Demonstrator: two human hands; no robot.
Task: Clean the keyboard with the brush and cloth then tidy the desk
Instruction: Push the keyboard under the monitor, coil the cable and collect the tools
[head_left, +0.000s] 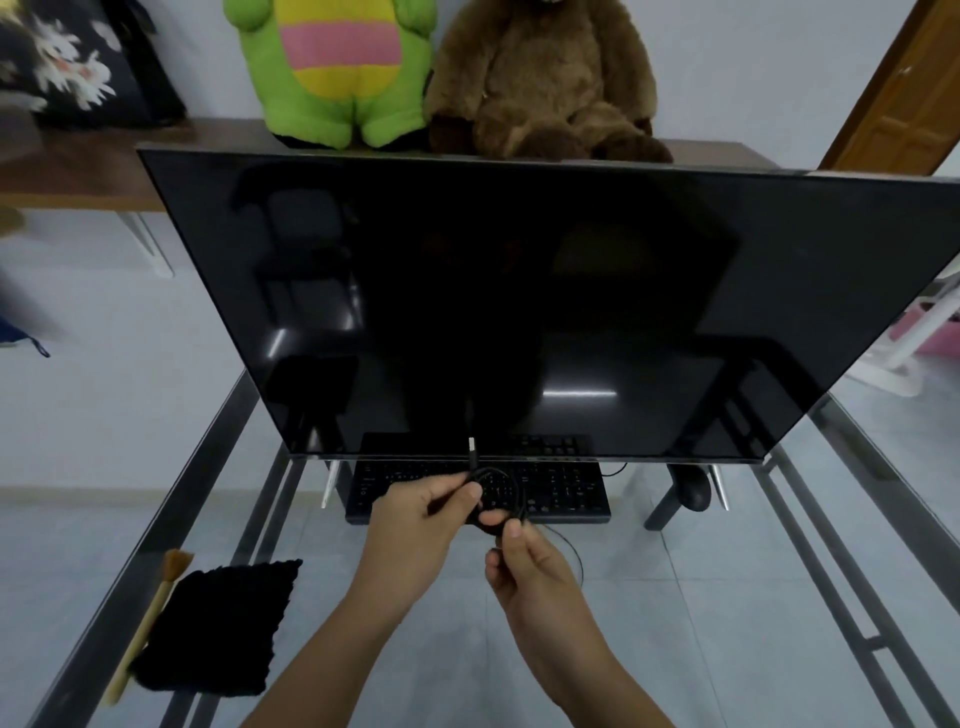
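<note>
The keyboard is black, low and flat, with small pale legends on its keys. It lies on the glass desk at 6 o'clock of the monitor, its far edge tucked under the screen's lower rim and mirrored in the dark glass. Both hands and the cable cover the middle of it.

The brush has a pale wooden handle and a tuft of tan bristles pointing toward 12 o'clock. It lies at 8 o'clock in the view, on the desk's left frame. The cloth, black and fuzzy with ragged edges, lies flat just at the brush's 3 o'clock, touching it along the lower handle.

The left hand has its fingers curled round a thin black cable, gathered into a small coil; the USB plug stands up from the fist toward 12 o'clock. The right hand, at the left hand's 4 o'clock, pinches the same coil between thumb and fingers (a slack loop of cable trails off at its 3 o'clock).

A dark mouse sits at the keyboard's 3 o'clock. Above the monitor, a wooden shelf bears a green plush toy and, at its 3 o'clock, a brown plush bear, the two touching.
</note>
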